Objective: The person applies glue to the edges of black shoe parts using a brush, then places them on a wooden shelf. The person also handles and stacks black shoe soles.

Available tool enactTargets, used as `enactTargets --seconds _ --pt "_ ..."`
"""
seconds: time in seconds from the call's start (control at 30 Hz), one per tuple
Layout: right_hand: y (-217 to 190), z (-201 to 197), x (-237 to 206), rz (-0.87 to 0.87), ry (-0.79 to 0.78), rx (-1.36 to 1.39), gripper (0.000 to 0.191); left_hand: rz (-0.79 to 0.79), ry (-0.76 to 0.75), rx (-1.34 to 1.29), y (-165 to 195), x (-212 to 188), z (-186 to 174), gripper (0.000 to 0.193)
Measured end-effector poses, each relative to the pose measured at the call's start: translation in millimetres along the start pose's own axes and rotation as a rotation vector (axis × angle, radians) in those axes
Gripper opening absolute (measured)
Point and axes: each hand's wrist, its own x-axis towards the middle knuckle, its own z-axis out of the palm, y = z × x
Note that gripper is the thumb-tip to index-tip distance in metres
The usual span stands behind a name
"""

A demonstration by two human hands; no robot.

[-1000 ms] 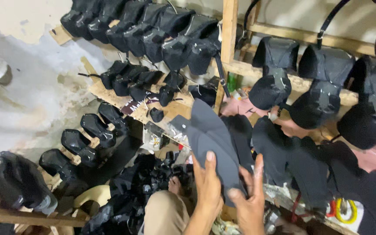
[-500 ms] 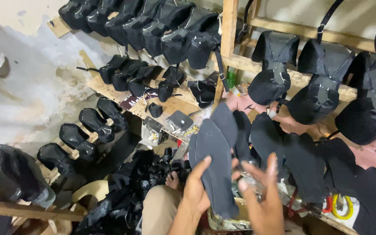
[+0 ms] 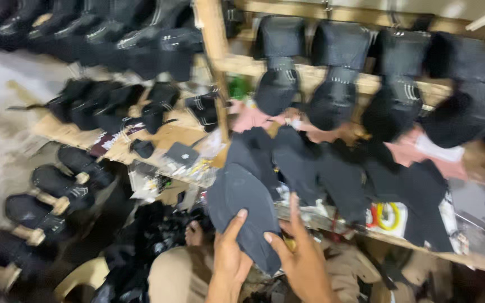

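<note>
- wooden shelves [image 3: 332, 78] crowd the wall ahead of you, lined with dark shoe parts; the whole view is blurred.
- your left hand [image 3: 228, 264] and right hand [image 3: 304, 264] both hold one dark grey shoe piece [image 3: 242, 216], low in the middle of the view.
- that piece is flat, matte, rounded at its upper end and tapering toward your palms; it tilts to the left.
- your left thumb lies across its front, and the fingers of your right hand press against its lower right edge. both hands are closed on it, not spread wide.
- just behind it, more flat dark pieces [image 3: 310, 168] hang off the shelf edge, almost touching the one you hold.
- to your left, black shoes on wooden blocks [image 3: 57, 193] stand in a row down the side, well apart from your hands.
- your knee in tan trousers [image 3: 178, 278] sits right beneath the left wrist, so little room is free below.
- a pale floor [image 3: 1, 140] opens at far left.
</note>
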Motion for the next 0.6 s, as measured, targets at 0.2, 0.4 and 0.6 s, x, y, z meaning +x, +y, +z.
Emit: enactTargets --seconds 0.2,0.4,0.6 --pt "18 -42 -6 -0.034 0.182 0.212 0.082 -0.168 -0.026 -0.043 -26 -4 24 0.044" --pt "56 -137 -16 -0.113 0.595 0.173 0.067 -0.270 -0.136 0.059 -66 -11 54 0.049" --pt "77 -218 9 -0.019 0.786 0.018 0.074 -0.435 -0.228 0.080 -108 -12 62 0.049"
